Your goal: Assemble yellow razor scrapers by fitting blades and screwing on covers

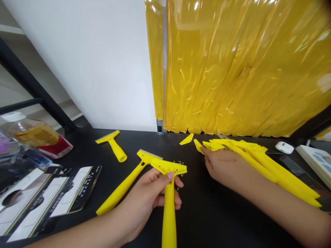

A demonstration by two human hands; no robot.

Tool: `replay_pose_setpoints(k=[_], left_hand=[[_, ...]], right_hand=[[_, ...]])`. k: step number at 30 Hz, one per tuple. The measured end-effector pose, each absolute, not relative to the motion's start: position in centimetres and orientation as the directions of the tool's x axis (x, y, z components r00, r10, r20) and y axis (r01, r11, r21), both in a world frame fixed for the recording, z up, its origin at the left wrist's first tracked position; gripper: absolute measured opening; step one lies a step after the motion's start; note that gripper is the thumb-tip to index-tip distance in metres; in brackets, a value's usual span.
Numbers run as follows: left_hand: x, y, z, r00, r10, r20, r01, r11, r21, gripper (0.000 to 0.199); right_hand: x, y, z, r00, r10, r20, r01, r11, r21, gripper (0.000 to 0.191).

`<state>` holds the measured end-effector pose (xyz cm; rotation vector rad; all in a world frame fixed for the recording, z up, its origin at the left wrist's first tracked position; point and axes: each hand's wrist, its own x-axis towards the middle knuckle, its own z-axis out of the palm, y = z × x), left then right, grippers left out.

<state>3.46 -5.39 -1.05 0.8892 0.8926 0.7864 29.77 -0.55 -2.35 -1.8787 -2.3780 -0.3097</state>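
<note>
My left hand [157, 193] is closed round the neck of a yellow scraper [169, 206], its flat head facing up and its handle toward me. Beside it lies a long yellow scraper [124, 184] with a metal blade edge. A shorter yellow scraper [113, 144] rests farther back on the left. My right hand [217, 162] has its fingertips at a small yellow piece [198, 146], next to a pile of yellow handles [258, 158]. Its fingertips are partly hidden, so the grip is unclear. Another small yellow piece [187, 139] lies just behind.
Printed cards [74, 189] and bottles [41, 136] are at the left of the black table [201, 213]. A white earphone case [284, 147] and a white device [317, 163] sit at the right. Yellow plastic sheeting [232, 69] hangs behind.
</note>
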Motion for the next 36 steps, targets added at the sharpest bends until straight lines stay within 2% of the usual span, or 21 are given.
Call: replay_pose_setpoints(k=[3, 11, 18, 29, 36], left_hand=[[3.2, -4.9, -1.2, 0.371, 0.883, -0.287, -0.207, 0.38, 0.901, 0.025], [2.9, -4.0, -1.2, 0.233, 0.943, -0.239, -0.232, 0.293, 0.928, 0.02], [2.8, -4.1, -1.5, 0.281, 0.93, -0.237, -0.213, 0.302, 0.929, 0.02], [3.0, -4.1, -1.8, 0.278, 0.932, -0.233, -0.192, 0.292, 0.937, 0.019], [3.4, -4.3, -1.8, 0.28, 0.936, -0.215, -0.167, 0.268, 0.949, 0.022]], right_hand=[[29.7, -0.9, -2.4, -0.296, 0.931, 0.214, 0.954, 0.275, 0.121, 0.048], [28.2, -1.8, -1.2, -0.498, 0.803, 0.328, 0.858, 0.512, 0.049, 0.042], [30.4, -0.2, 0.3, -0.379, 0.831, 0.408, 0.914, 0.404, 0.027, 0.038], [28.4, 1.9, -3.1, -0.288, 0.926, 0.244, 0.958, 0.274, 0.089, 0.054], [27.5, 2.7, -3.1, -0.355, 0.912, 0.206, 0.935, 0.349, 0.063, 0.054]])
